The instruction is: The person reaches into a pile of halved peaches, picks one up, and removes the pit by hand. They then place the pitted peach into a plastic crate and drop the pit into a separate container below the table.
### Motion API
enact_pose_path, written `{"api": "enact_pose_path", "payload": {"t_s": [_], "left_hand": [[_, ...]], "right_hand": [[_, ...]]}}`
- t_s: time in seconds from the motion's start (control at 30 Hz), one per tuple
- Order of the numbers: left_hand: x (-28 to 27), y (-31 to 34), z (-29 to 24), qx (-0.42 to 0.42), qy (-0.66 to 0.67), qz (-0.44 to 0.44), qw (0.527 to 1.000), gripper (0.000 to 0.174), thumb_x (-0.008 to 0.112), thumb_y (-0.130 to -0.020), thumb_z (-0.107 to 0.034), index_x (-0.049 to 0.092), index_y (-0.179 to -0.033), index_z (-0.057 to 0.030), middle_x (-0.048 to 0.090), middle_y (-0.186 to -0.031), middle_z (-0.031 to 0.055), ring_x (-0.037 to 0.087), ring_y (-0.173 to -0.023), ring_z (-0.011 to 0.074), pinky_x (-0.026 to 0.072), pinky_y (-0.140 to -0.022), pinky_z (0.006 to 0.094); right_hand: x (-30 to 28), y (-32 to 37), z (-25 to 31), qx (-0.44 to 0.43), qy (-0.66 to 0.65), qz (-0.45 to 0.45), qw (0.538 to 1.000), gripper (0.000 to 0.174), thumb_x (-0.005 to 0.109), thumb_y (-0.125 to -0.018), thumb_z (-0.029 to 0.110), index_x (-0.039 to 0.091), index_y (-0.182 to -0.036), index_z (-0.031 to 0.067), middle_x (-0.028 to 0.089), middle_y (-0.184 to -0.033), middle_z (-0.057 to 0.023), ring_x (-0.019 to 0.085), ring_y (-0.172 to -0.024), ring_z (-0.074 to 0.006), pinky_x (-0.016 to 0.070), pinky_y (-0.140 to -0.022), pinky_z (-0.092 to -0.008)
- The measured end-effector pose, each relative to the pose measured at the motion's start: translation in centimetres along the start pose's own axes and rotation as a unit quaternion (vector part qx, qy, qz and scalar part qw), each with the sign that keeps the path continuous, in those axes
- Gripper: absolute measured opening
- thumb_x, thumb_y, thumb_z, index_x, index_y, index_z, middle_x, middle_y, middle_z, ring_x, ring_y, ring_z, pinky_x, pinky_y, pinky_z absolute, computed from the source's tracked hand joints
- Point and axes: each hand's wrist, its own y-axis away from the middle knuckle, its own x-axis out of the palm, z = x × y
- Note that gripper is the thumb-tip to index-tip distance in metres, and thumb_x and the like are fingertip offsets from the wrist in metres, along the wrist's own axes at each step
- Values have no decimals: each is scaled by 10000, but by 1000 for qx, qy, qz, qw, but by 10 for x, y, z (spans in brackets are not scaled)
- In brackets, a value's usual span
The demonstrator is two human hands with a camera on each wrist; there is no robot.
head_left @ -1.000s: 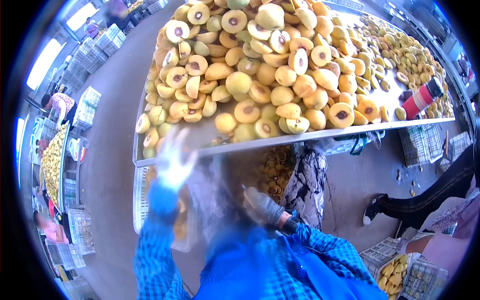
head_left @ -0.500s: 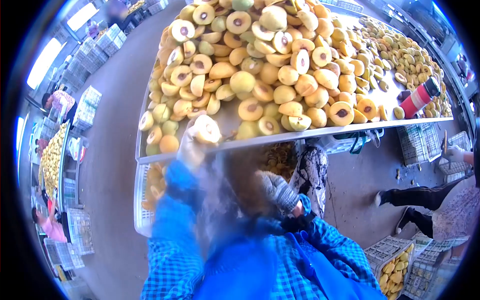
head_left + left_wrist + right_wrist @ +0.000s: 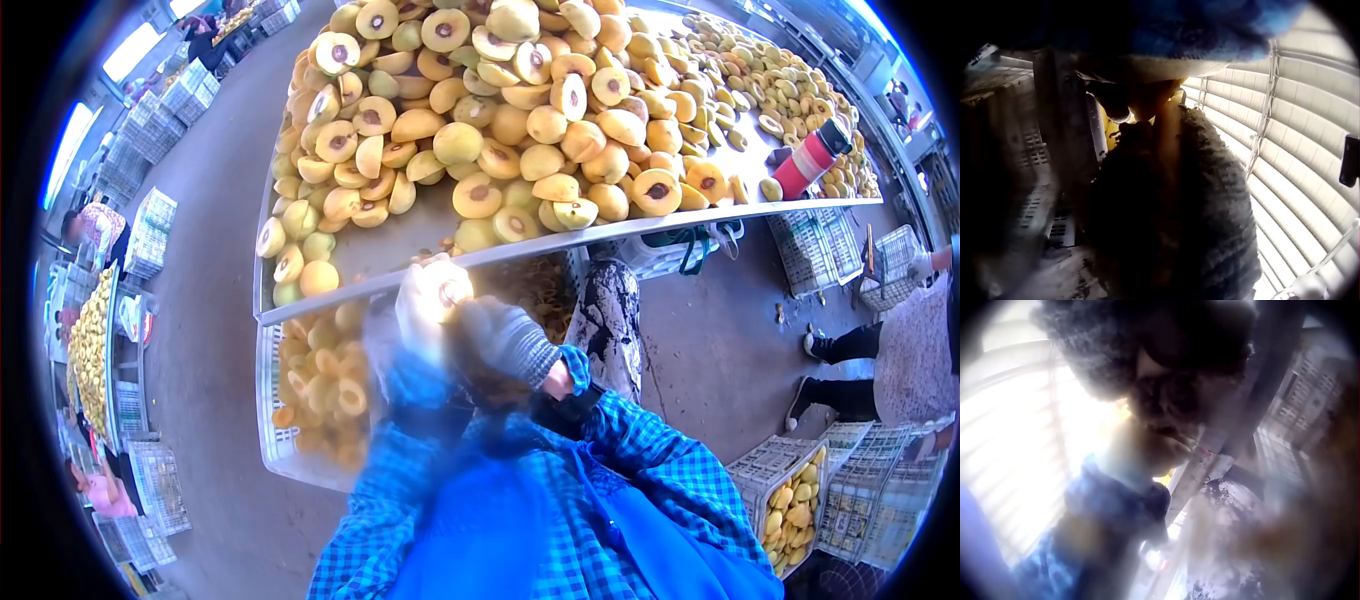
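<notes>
My left hand, in a pale glove, holds a yellow peach half just off the table's front edge. The cut face shows brightly lit in the head view. My right hand, in a grey knit glove, is right at the fruit, its fingertips hidden; I cannot tell what it holds. In the left wrist view, yellow flesh shows between the left glove and the dark knit glove. The right wrist view is dim and blurred, with the right glove above the left hand.
Heaped peach halves cover much of the metal-edged table. A red bottle lies near its right end. Below at left stands a crate of fruit pieces. Another person stands at right, by a crate of peach halves.
My left hand reached to the tabletop, picked up a peach half and drew it back over the edge. My right hand rose to meet it. The head view shifted slightly.
</notes>
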Motion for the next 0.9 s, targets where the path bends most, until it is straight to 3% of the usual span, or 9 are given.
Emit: {"api": "enact_pose_path", "payload": {"t_s": [0.07, 0.17, 0.2, 0.37, 0.5, 0.63, 0.67, 0.77, 0.9], "left_hand": [[-10, 1, 5, 31, 30, 142, 989, 435, 349, -968, -347, 531, -1070, 35, 625, -872, 116, 615, -831, 225, 514, -734, 316], [-66, -56, 48, -124, 182, 230, 948, 206, 400, -886, -104, 500, -741, 2, 492, -644, 62, 442, -536, 130, 325, -460, 245], [-38, -16, 35, 85, -66, 6, 994, 461, 385, -933, -369, 580, -1023, 39, 637, -864, 140, 615, -774, 219, 516, -698, 318], [1, 7, 36, 176, -143, -37, 973, 432, 356, -943, -299, 586, -976, 65, 628, -855, 161, 610, -777, 204, 512, -669, 298], [13, 16, 35, 260, -282, 21, 923, 455, 368, -930, -321, 593, -956, 73, 633, -865, 179, 613, -772, 200, 509, -653, 284], [25, 28, -7, 70, -249, 179, 949, 520, 377, -907, -394, 590, -958, 78, 634, -844, 188, 618, -741, 210, 514, -665, 290], [22, 24, -10, 136, -381, 223, 887, 560, 363, -901, -429, 588, -959, 81, 634, -818, 180, 616, -711, 217, 511, -681, 295], [-5, 6, 3, -66, -222, 246, 941, 579, 367, -895, -453, 589, -965, 77, 636, -817, 172, 618, -721, 218, 510, -697, 294], [15, 16, 4, 123, -296, 109, 941, 390, 482, -907, -294, 584, -961, 78, 631, -840, 147, 609, -740, 197, 499, -689, 271]], "right_hand": [[0, 4, 3, 75, -88, 8, 993, 203, 457, -912, 195, 578, -967, 42, 584, -852, -216, 582, -750, -393, 469, -644, -463], [5, 9, 3, 85, -126, -4, 988, 208, 458, -915, 202, 573, -983, 42, 584, -865, -213, 582, -760, -384, 471, -652, -456], [8, 11, 1, 86, -135, -5, 987, 210, 459, -915, 205, 571, -988, 42, 584, -869, -212, 583, -764, -380, 472, -654, -454], [15, 18, -7, 126, -222, 36, 966, 222, 462, -920, 216, 562, -1013, 42, 584, -890, -206, 583, -781, -365, 475, -667, -443], [9, 26, -11, 149, -282, 82, 944, 233, 464, -923, 226, 554, -1034, 42, 584, -907, -201, 584, -795, -352, 477, -677, -434], [8, 35, -11, 160, -316, 105, 929, 245, 466, -927, 235, 546, -1054, 42, 584, -924, -197, 584, -808, -339, 480, -686, -425], [8, 36, -11, 161, -322, 111, 926, 249, 467, -928, 238, 545, -1059, 42, 584, -928, -195, 584, -812, -336, 480, -689, -422], [7, 37, -11, 165, -337, 126, 918, 259, 468, -930, 245, 539, -1074, 42, 584, -941, -192, 584, -822, -327, 482, -696, -416], [5, 38, -11, 169, -359, 137, 908, 274, 471, -934, 254, 531, -1095, 41, 584, -958, -187, 585, -836, -314, 485, -706, -407]]}}
